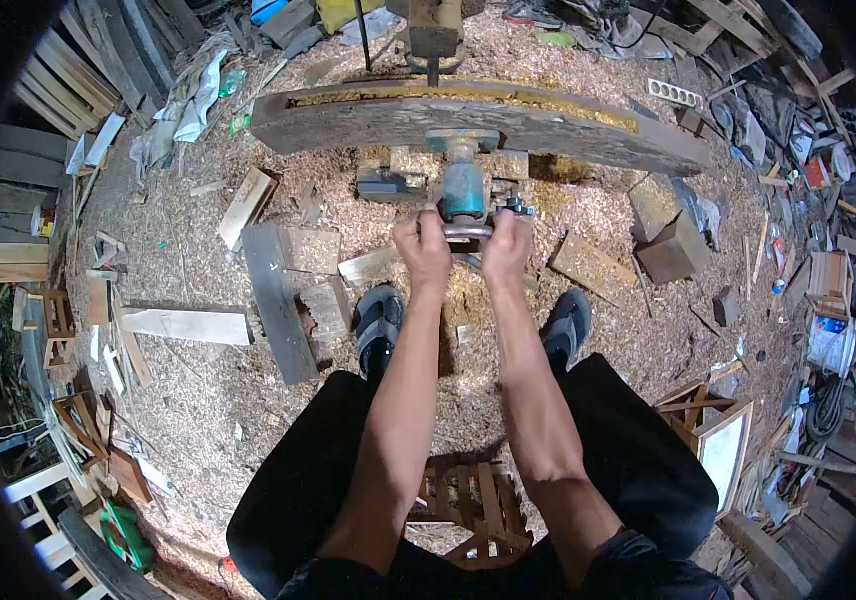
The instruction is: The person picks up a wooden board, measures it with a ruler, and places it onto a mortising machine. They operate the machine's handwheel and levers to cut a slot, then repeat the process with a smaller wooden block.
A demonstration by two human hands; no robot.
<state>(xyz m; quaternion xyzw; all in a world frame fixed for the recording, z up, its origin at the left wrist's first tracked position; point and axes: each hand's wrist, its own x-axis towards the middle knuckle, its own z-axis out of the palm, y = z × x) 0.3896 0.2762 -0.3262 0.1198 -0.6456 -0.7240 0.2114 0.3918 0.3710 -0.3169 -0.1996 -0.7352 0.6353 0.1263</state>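
Observation:
Both my hands grip a metal handwheel [468,231] at the near end of a worn green cylindrical machine part [463,190]. My left hand [422,248] is closed around the wheel's left side, my right hand [506,247] around its right side. The green part's far plate meets the near side of a long, thick wooden beam [348,125] lying crosswise. A groove filled with sawdust [548,112] runs along the beam's top. Above the beam, a dark machine head [435,35] holds a narrow bit [433,72] that reaches down to it.
Wood shavings [198,400] cover the floor. A dark plank [278,300] and wood blocks [676,250] lie around my feet. I sit on a slatted wooden seat [468,500]. A white power strip [675,94] lies at the back right. Stacked boards [68,80] stand at left.

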